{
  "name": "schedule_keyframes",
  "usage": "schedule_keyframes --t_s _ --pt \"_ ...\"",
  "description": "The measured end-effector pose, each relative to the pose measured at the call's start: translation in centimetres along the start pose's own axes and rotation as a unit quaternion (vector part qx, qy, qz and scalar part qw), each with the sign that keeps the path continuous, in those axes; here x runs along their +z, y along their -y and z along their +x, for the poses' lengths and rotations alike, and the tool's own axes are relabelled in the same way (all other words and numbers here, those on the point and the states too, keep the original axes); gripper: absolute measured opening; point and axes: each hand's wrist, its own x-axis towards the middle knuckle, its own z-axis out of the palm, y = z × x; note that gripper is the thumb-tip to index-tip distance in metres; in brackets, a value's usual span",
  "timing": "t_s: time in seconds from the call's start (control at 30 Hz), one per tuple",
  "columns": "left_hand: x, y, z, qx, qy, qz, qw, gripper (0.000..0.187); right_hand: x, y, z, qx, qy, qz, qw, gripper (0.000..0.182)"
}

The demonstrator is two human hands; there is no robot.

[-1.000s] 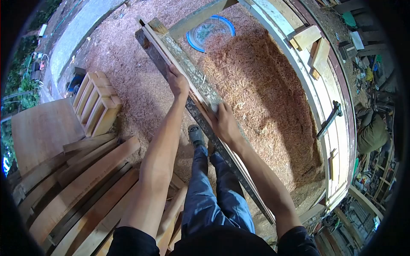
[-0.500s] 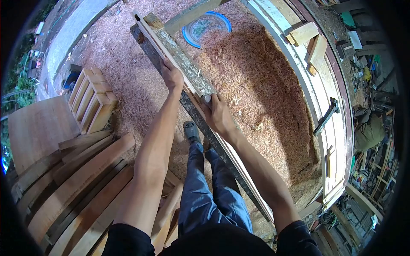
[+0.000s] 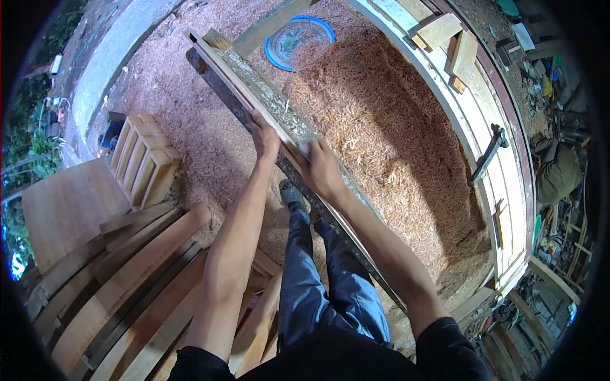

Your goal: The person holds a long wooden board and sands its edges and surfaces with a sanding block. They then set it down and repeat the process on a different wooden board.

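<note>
A long pale wooden strip point(image 3: 230, 74) lies lengthwise along a narrow work stand, between a weathered, paint-spotted plank point(image 3: 267, 84) and a dark rail point(image 3: 218, 87). My left hand point(image 3: 265, 138) is closed around the strip from the near side, thumb pointing up along it. Further down the strip, my right hand point(image 3: 324, 170) presses with bent fingers around a small greyish, rounded thing point(image 3: 305, 150). That thing is blurred and mostly covered by the fingers, so its kind does not show. Both forearms cross over the stand, and the right one hides its lower part.
Wood shavings point(image 3: 381, 152) cover the ground, with a blue-rimmed basin point(image 3: 298, 38) among them. Stacked boards point(image 3: 133, 279) and a slatted wooden frame point(image 3: 146, 159) stand left. On the right, a long bench point(image 3: 473, 120) carries wood blocks and a dark clamp-like tool point(image 3: 489, 154). Another person crouches far right.
The right hand and the greyish thing have shifted slightly along the strip and are blurred now. My left hand keeps its hold. The whole view has turned slightly.
</note>
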Motion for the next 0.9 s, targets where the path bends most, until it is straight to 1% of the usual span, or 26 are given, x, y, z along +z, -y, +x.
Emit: schedule_keyframes --t_s 0.03,0.07,0.1,0.13,0.17,0.2,0.23,0.27,0.3,0.33,0.37,0.4,0.43,0.53,0.57,0.6,0.63,0.67,0.77,0.8,0.87,0.9 --pt "-0.4 -0.6 0.1 0.002 0.015 0.007 1.0 0.069 0.1 0.2 0.8 -0.008 0.0 0.005 1.0 0.019" --pt "-1.7 -1.1 0.2 -0.085 0.07 0.016 0.994 0.067 0.2 0.4 1.3 -0.014 -0.002 0.011 1.0 0.018" --pt "-2.5 -2.7 -0.7 -0.068 0.087 0.052 0.993 0.066 0.4 0.4 1.1 -0.019 -0.002 0.018 1.0 0.018" --pt "-3.0 -4.5 -1.8 -0.052 0.102 0.085 0.99 0.065 0.2 -0.8 -0.8 -0.039 -0.03 -0.002 0.999 0.019" --pt "-3.3 -5.4 -2.7 -0.036 0.118 0.115 0.986 0.064 -0.7 -2.1 -3.6 -0.055 -0.028 -0.014 0.998 0.019" --pt "-3.3 -5.1 -3.6 -0.005 0.091 0.153 0.984 0.055 -2.1 -3.3 -7.0 -0.069 -0.024 -0.029 0.997 0.02" --pt "-3.4 -4.8 -4.9 0.102 0.091 0.186 0.973 0.051 -3.8 -4.2 -10.7 -0.014 0.002 -0.028 1.0 0.02" --pt "-3.6 -4.6 -6.4 0.21 0.087 0.217 0.949 0.048 -5.2 -4.6 -13.9 0.04 0.027 -0.025 0.999 0.02" --pt "-3.9 -4.3 -7.7 0.315 0.08 0.245 0.913 0.044 -6.5 -4.6 -16.6 0.05 0.02 -0.008 0.999 0.02" --pt "-4.4 -3.6 -8.8 0.35 0.149 0.254 0.889 0.04 -7.5 -4.5 -18.1 0.06 0.015 0.008 0.998 0.02" --pt "-4.8 -2.9 -9.8 0.383 0.217 0.262 0.859 0.036 -7.6 -4.6 -18.3 0.067 0.007 -0.006 0.998 0.02" --pt "-5.0 -3.2 -10.7 0.404 0.262 0.288 0.828 0.032 -7.3 -4.6 -18.3 0.073 0.0 -0.02 0.997 0.021" --pt "-4.9 -3.4 -11.2 0.4 0.263 0.275 0.834 0.032 -6.8 -4.6 -18.4 0.08 -0.007 -0.032 0.996 0.021" --pt "-5.2 -3.0 -12.1 0.371 0.267 0.242 0.856 0.03 -4.2 -4.6 -14.8 0.049 -0.04 -0.026 0.998 0.021" --pt "-5.1 -3.1 -12.2 0.35 0.263 0.223 0.871 0.021 -3.5 -4.3 -12.8 0.035 -0.032 -0.024 0.999 0.021" --pt "-5.1 -3.0 -12.1 0.344 0.257 0.22 0.876 0.016 -3.1 -3.5 -10.8 -0.016 -0.061 -0.017 0.998 0.021" --pt "-4.9 -2.9 -12.0 0.339 0.249 0.216 0.881 0.012 -1.7 -3.9 -9.0 -0.034 -0.077 -0.013 0.996 0.022" --pt "-4.7 -2.9 -11.9 0.35 0.246 0.23 0.874 0.01 -1.8 -3.1 -7.8 -0.026 -0.057 -0.015 0.998 0.023" --pt "-4.7 -3.3 -12.4 0.371 0.23 0.254 0.863 0.006 -1.6 -3.6 -8.5 -0.034 -0.042 -0.008 0.999 0.025" --pt "-4.4 -3.5 -12.8 0.376 0.22 0.249 0.865 0.005 -2.2 -3.9 -10.4 -0.024 -0.052 -0.019 0.998 0.024" --pt "-3.9 -3.1 -12.8 0.385 0.203 0.231 0.87 0.006 -3.8 -5.6 -15.3 0.013 -0.044 -0.057 0.997 0.022" --pt "-3.6 -2.8 -12.9 0.386 0.191 0.232 0.872 0.007 -4.9 -6.1 -17.9 0.001 -0.064 -0.034 0.997 0.019"
